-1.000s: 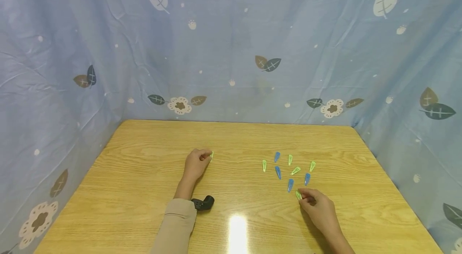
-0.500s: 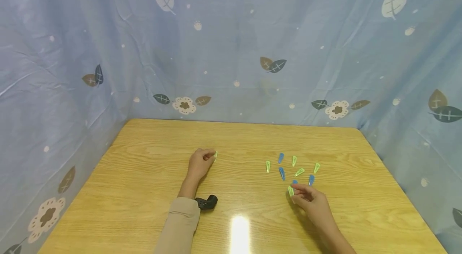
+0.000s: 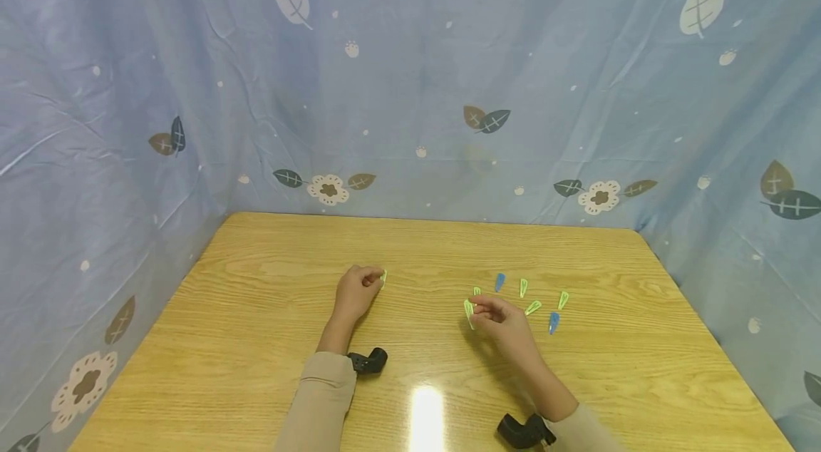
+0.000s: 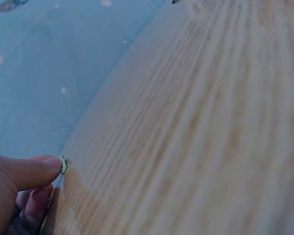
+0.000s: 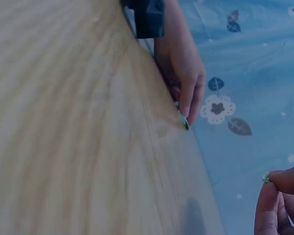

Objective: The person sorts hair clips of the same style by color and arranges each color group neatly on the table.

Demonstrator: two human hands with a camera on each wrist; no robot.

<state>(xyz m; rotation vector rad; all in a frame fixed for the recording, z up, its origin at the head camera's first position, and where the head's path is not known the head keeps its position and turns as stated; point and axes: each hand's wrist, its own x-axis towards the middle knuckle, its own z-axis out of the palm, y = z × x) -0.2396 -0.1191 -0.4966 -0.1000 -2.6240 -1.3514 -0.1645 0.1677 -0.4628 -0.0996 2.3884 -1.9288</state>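
Note:
On the left side of the table, my left hand (image 3: 355, 293) pinches a green snap hair clip (image 3: 384, 278) between thumb and fingers. The left wrist view shows that clip (image 4: 64, 164) at the thumb tip, close to the wood. Nearer the middle, my right hand (image 3: 508, 329) holds another green hair clip (image 3: 469, 314) by finger and thumb, seemingly above the table. In the right wrist view only a bit of this clip (image 5: 266, 177) shows. One green clip (image 3: 477, 291) lies just behind the right fingers, partly covered. Other blue clips near there are hidden by the hand.
Loose clips lie right of the middle: a blue clip (image 3: 499, 282), green ones such as this green clip (image 3: 564, 300), and a blue clip (image 3: 554, 323). A patterned blue curtain (image 3: 410, 81) encloses the wooden table (image 3: 256, 245). Black wrist cameras (image 3: 368, 361) sit on both wrists.
My right hand has carried its green hair clip leftward and away from me, passing over the blue clips. The left hand keeps its pinch in place; the head view has shifted slightly.

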